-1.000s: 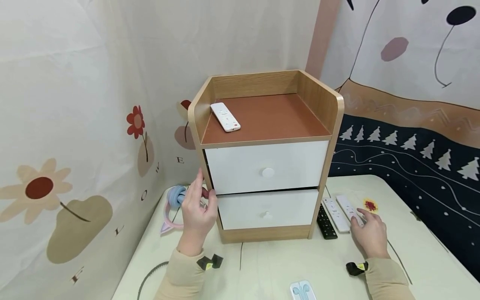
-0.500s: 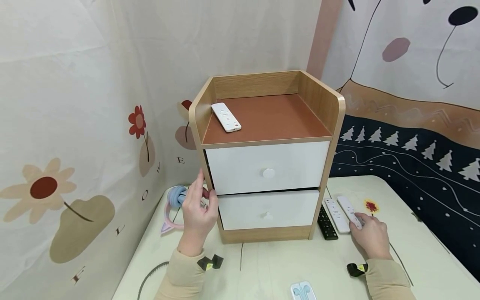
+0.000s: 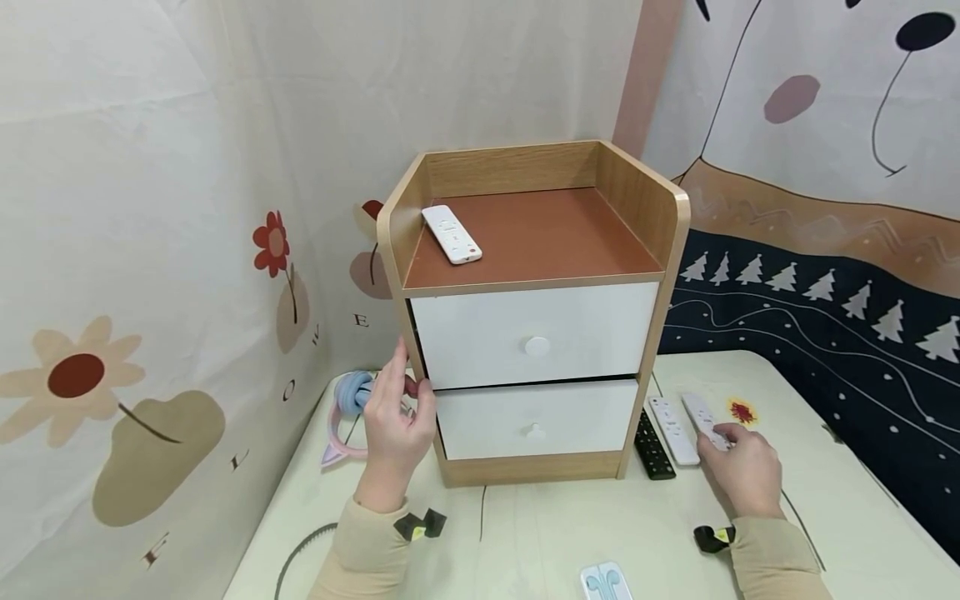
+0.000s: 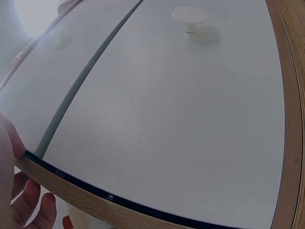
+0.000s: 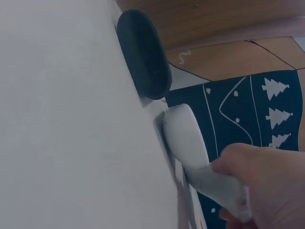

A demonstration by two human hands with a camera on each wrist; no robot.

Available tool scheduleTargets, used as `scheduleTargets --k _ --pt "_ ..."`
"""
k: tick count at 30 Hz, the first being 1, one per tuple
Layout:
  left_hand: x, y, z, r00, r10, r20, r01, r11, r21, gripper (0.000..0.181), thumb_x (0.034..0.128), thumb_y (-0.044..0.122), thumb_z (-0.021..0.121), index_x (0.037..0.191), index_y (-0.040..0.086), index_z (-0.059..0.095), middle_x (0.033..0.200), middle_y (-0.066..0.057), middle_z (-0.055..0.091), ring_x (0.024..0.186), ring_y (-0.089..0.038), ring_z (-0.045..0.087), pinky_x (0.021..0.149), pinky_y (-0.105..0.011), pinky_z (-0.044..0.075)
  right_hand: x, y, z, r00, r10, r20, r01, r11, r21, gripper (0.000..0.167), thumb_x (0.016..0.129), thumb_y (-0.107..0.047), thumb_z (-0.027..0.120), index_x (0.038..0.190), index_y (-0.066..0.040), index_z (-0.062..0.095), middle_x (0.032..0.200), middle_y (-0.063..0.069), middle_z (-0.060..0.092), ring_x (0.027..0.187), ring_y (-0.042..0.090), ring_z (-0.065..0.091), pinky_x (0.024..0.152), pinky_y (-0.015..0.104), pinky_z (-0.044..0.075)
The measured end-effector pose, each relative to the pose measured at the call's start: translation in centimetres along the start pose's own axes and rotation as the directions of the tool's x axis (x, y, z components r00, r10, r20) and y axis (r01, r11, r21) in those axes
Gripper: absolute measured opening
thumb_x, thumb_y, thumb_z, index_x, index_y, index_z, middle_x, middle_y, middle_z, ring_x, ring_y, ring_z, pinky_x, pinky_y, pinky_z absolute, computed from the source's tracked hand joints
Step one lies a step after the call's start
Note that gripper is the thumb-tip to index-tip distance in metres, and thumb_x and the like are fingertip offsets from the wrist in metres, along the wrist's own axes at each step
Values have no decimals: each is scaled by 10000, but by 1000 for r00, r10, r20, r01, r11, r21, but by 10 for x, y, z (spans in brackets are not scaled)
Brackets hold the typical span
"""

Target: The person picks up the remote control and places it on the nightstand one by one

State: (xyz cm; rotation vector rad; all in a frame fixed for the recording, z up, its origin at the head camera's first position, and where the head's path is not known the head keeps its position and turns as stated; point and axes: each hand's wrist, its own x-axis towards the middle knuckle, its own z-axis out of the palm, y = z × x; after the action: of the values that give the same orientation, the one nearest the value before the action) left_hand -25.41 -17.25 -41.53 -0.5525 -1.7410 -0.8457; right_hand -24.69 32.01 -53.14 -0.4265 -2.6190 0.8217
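A wooden cabinet (image 3: 536, 471) with two white drawers stands on the table. My left hand (image 3: 397, 433) holds its left side edge; in the left wrist view the thumb lies at the front of that edge and the fingers (image 4: 31, 200) on the outer side. To the cabinet's right, my right hand (image 3: 746, 471) pinches the near end of a white remote control (image 3: 699, 412), also visible in the right wrist view. Beside it lie a second white remote (image 3: 672, 429) and a black remote (image 3: 652, 450). Another white remote (image 3: 452, 234) rests on the cabinet's brown top.
Light blue earphones in a case (image 3: 606, 582) lie near the front edge. Left of the cabinet are a blue coiled bundle (image 3: 352, 390) and a pink ring (image 3: 335, 433). A flower decoration (image 3: 742, 411) sits beyond my right hand. Printed curtains stand behind.
My right hand has taken hold of the white remote and shifted it slightly to the right, away from the second white one. The left hand stays in place.
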Motion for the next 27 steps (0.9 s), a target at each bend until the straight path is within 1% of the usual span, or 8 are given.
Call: scheduleTargets --k 7,10,12,15,20,23,25,27 --pt "2 1 1 999 36 -18 -36 999 8 631 935 -7 625 1549 -117 534 913 -193 664 722 -235 575 663 -325 478 -1 -15 -6 997 -8 -77 11 999 37 413 976 -280 754 1220 53 754 1263 349 732 1156 542 680 955 651 507" --pt "1 1 1 999 33 -20 -33 999 2 630 931 -15 626 1546 -118 537 926 -195 670 727 -237 577 668 -347 483 -2 -24 -10 989 -48 -139 55 997 46 389 964 -278 770 1180 45 771 1227 336 754 1123 542 698 935 643 501" --pt "0 1 1 1000 19 -17 -19 1000 -1 626 934 -16 625 1546 -115 538 934 -197 669 735 -243 576 681 -348 481 -2 -33 -14 975 -88 -202 102 993 59 372 945 -275 786 1142 41 787 1178 321 774 1080 530 716 904 630 495" --pt "0 1 0 1000 3 -12 -3 1000 -1 619 942 -11 624 1547 -111 540 940 -198 668 744 -249 576 704 -315 471 -3 -48 -22 942 -155 -299 185 980 73 342 908 -261 810 1077 36 807 1071 306 789 960 494 733 804 564 487" --pt "-2 2 0 1000 -7 -2 7 1000 6 620 945 -8 626 1550 -110 537 960 -206 673 751 -254 578 704 -318 473 -5 -80 -42 873 -233 -428 294 952 82 295 865 -233 834 1017 19 818 937 259 790 761 386 711 675 291 404" --pt "-2 2 0 1000 -12 1 12 1000 10 619 946 -5 627 1549 -110 537 966 -210 674 756 -258 579 700 -358 478 -5 -102 -60 841 -259 -474 340 936 91 284 860 -223 838 1031 3 823 910 232 792 671 184 644 634 135 344" --pt "-2 3 0 1000 -16 2 16 1000 10 617 948 -2 627 1550 -109 538 964 -209 673 760 -261 581 705 -362 478 -5 -115 -71 820 -275 -502 371 923 99 287 865 -224 839 1049 -4 828 918 220 787 700 14 558 634 65 310" --pt "-1 3 0 1000 -19 4 18 1000 12 617 952 3 629 1552 -106 537 963 -208 673 766 -263 583 712 -367 478 -4 -128 -83 796 -297 -527 407 907 105 293 875 -224 842 1066 -2 834 929 218 777 743 -101 462 662 23 299"
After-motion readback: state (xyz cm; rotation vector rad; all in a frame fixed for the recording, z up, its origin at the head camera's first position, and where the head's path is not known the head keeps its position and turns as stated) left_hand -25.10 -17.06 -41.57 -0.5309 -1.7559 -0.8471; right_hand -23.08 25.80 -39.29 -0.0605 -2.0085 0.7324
